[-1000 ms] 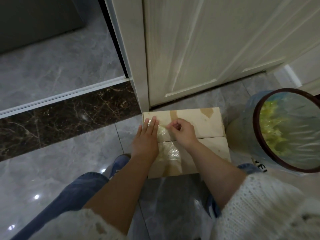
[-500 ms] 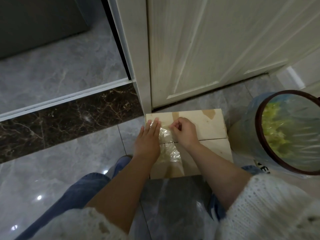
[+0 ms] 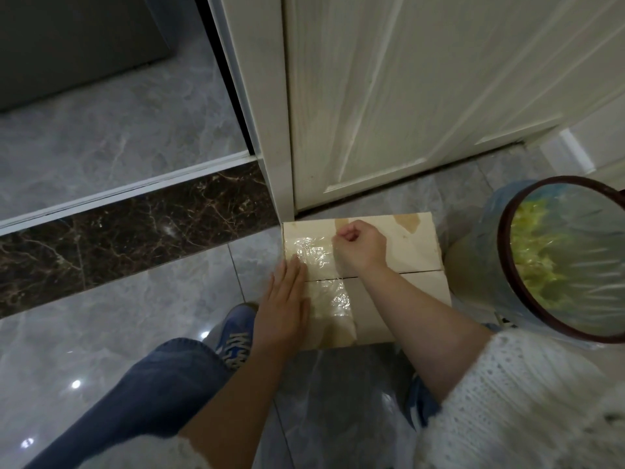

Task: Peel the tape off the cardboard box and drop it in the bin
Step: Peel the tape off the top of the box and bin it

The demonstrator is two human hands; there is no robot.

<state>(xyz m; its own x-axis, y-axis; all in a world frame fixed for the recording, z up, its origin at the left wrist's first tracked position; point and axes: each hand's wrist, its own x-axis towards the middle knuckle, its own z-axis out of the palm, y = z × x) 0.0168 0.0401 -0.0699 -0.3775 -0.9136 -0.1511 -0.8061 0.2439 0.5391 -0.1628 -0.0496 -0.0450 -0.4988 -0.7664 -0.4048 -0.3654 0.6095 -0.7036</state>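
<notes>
Two bare hands work on a cardboard box (image 3: 416, 252) that sits on the grey tiled floor (image 3: 118, 319) at the centre of the frame, its far edge close to the foot of a pale door (image 3: 422, 96). A wide strip of clear, wrinkled tape (image 3: 321, 265) runs down the left part of the box top, across the seam between the two flaps.

The left hand (image 3: 284, 306) lies flat on the box's left edge, fingers straight and together, their tips resting on the tape. The right hand (image 3: 362, 248) is above it in the picture, on the far flap, fingers curled into a loose fist at the tape's right edge; it seems to be pinching the tape's edge, though the curled fingers hide the contact itself.

At the right edge of the frame stands the bin (image 3: 507, 265), just beside the box, with a dark red rim and a clear liner; something yellow-green lies inside. At lower left a knee in blue jeans (image 3: 152, 394) and a blue shoe (image 3: 236, 333) show, and a white knitted sleeve (image 3: 524, 401) covers the right forearm at lower right.
</notes>
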